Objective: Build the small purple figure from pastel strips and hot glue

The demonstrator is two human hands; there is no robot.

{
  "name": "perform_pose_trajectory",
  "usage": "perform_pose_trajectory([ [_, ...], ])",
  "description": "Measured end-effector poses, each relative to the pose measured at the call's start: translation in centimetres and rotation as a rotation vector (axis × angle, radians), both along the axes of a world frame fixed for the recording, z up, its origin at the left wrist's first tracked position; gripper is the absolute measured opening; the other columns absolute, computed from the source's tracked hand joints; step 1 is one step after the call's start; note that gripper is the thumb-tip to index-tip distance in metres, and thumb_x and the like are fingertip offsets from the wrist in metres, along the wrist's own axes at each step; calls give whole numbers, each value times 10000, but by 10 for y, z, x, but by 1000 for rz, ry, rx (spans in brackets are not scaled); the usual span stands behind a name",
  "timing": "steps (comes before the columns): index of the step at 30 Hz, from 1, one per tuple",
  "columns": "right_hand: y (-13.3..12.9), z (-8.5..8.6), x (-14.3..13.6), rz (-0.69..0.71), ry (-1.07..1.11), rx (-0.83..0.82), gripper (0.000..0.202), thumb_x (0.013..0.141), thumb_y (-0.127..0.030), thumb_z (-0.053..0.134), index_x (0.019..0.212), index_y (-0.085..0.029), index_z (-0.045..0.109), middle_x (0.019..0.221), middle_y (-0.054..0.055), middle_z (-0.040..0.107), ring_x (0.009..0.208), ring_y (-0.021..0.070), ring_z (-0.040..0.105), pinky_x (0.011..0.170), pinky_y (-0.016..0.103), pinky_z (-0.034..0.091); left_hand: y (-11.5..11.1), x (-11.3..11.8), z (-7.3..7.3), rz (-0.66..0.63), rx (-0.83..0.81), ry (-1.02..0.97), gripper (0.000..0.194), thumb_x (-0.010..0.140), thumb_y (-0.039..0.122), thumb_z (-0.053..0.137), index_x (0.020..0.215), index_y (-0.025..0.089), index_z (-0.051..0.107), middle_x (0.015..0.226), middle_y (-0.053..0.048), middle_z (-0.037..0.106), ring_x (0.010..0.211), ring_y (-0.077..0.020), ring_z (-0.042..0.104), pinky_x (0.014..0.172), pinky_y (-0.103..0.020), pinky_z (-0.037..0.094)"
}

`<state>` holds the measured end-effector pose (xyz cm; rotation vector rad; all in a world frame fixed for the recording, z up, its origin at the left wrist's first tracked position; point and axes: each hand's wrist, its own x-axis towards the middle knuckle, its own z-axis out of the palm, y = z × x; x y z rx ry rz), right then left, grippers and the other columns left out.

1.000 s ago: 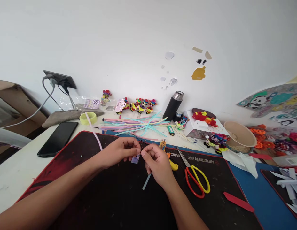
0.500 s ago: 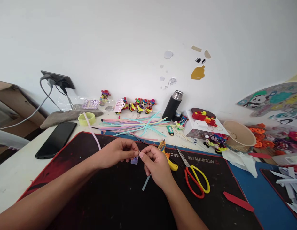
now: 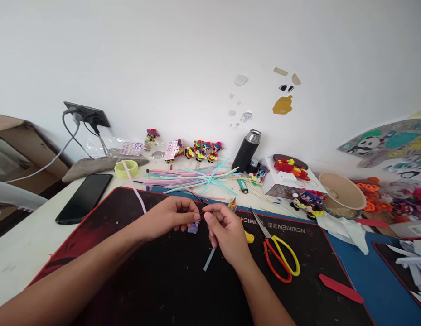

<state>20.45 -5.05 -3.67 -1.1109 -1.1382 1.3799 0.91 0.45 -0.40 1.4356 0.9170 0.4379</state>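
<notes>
A: Where's the workpiece?
B: Thin dark-red strand (image 3: 201, 218), in the small gap between the hands, above the dark mat (image 3: 162, 280) on the bench (image 3: 20, 267).
A: Axis?
B: Roughly left-right, right end slightly farther from the person. Too small to tell tip from tail.
A: Grip?
B: Left hand (image 3: 178, 213): narrow grip, thumb and index pinching the strand's left end. Right hand (image 3: 226, 233): thumb and index close together where the strand meets them; can't tell if they clamp it. Hands near, not touching.
A: Anything around them?
B: Small purple piece (image 3: 193, 227) just below the left fingertips, can't tell if it's held. Pale grey-blue stick (image 3: 209, 261) sticks out below the right hand, slanting toward the person and left; held or lying, can't tell.
A: Materials?
B: Fuzzy stems (image 3: 176, 175) in pink, lilac and cyan, mostly lying left-right, a few cyan ones crossing. Scissors (image 3: 270, 237): metal blades point away, one red loop, one yellow. Flask (image 3: 246, 150): black cylinder, shiny metal top, leaning.
A: Containers?
B: Round beige bowl (image 3: 349, 188), small curved item inside, unclear what. White box (image 3: 281, 191) with fuzzy red-yellow pieces (image 3: 292, 169) on top. Yellow ring roll (image 3: 121, 172), lilac stem (image 3: 138, 196) leaning across its rim.
</notes>
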Motion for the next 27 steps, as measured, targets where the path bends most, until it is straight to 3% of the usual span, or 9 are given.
perform_pose_trajectory([
  [13, -2, -3, -5, -20, -69, 19, 290, 912, -482, 711, 955, -205, 637, 535, -110, 489, 334, 66, 412, 349, 175, 301, -2, 5, -5, 104, -66, -70, 355, 789, 504, 758, 799, 163, 658, 615, 42, 571, 524, -101, 475, 496, -225, 333],
  [27, 0, 0, -4, -15, 19, -44, 421, 877, -596, 733, 912, -189, 632, 512, -107, 484, 328, 62, 401, 341, 172, 301, -3, 4, -3, 38, 28, 15, 389, 842, 545, 725, 841, 161, 660, 670, 29, 590, 568, -119, 504, 522, -237, 355],
])
